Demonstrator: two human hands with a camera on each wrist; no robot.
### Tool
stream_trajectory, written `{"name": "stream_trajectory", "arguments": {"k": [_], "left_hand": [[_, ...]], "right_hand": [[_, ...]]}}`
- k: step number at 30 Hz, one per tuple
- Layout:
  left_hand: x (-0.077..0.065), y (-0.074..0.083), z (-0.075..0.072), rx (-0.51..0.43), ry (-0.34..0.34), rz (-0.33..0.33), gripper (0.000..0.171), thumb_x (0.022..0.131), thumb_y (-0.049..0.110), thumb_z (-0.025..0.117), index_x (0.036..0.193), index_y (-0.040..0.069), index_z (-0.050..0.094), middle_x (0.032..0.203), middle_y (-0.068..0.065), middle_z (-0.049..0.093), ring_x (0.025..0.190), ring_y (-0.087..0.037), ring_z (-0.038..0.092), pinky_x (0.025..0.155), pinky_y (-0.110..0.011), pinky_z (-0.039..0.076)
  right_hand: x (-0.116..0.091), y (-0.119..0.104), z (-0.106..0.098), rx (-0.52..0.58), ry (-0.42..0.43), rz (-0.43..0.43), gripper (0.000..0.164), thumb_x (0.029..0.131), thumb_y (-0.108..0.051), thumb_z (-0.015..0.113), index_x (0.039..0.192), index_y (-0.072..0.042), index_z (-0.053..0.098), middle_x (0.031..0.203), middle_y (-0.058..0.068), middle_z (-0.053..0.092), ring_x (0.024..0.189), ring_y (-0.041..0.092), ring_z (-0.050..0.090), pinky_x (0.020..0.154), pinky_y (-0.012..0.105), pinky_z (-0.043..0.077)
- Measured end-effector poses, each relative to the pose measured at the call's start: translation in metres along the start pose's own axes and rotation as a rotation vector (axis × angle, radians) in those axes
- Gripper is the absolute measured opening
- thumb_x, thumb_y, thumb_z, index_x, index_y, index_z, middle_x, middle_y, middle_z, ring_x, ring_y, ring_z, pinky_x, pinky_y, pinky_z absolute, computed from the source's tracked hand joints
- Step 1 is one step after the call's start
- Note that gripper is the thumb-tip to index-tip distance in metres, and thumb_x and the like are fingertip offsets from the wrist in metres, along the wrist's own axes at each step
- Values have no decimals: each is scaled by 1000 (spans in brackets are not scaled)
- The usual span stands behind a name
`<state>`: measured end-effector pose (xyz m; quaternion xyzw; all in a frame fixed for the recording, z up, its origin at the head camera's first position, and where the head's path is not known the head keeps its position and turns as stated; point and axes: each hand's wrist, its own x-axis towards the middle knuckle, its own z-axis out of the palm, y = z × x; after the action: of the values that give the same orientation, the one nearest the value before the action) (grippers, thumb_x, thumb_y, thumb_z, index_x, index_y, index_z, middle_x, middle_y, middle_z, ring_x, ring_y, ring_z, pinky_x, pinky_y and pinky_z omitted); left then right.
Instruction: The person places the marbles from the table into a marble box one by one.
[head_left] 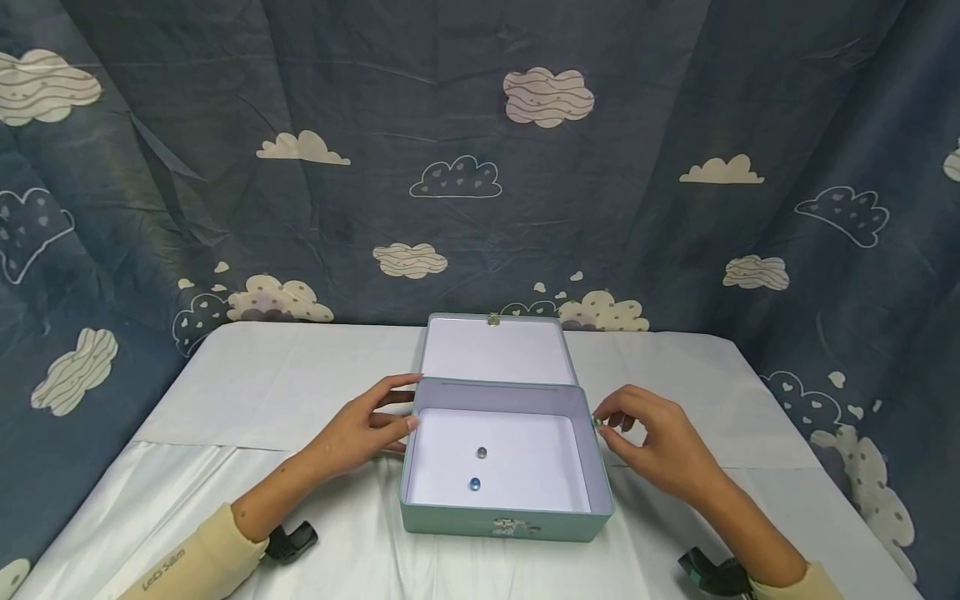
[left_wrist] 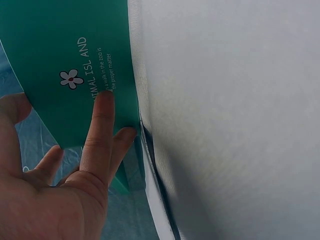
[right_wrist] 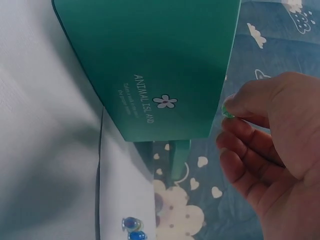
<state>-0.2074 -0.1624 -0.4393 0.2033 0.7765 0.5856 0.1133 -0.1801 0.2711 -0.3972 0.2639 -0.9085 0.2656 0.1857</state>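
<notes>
A green tin box stands with its lid tipped back behind it. Inside lie a grey marble and a blue marble. My right hand is at the box's right rim, pinching a green marble between thumb and index finger, its other fingers bent. My left hand rests against the left wall with fingers spread; in the left wrist view one finger lies across the printed side.
Two more marbles, a clear-blue one and a deeper blue one, sit on the white cloth beyond the box in the right wrist view. A dark cloud-print curtain hangs behind the table.
</notes>
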Motion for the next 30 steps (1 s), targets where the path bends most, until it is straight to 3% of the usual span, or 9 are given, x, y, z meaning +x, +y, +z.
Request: {"name": "stream_trajectory", "arguments": {"k": [20,30], "left_hand": [[-1,1,0,9,-1,4,62,105,27,71,161,31,42,159,-21,48,129,-41,65,84,-37,66],[0,2,0,7,-4,13,62,106,26,70,161,29,42,158,-23,48,129,-42,65,84,-37,66]], "right_hand": [[-1,1,4,30,5,-49,39,80,8,88,103,-22,75,101,-13,71,82,13,66,71,17,57],[-1,3,4,19,-6,-18,38,81,6,89,104,-21,76,102,-12,71,83,11,65,71,25,62]]}}
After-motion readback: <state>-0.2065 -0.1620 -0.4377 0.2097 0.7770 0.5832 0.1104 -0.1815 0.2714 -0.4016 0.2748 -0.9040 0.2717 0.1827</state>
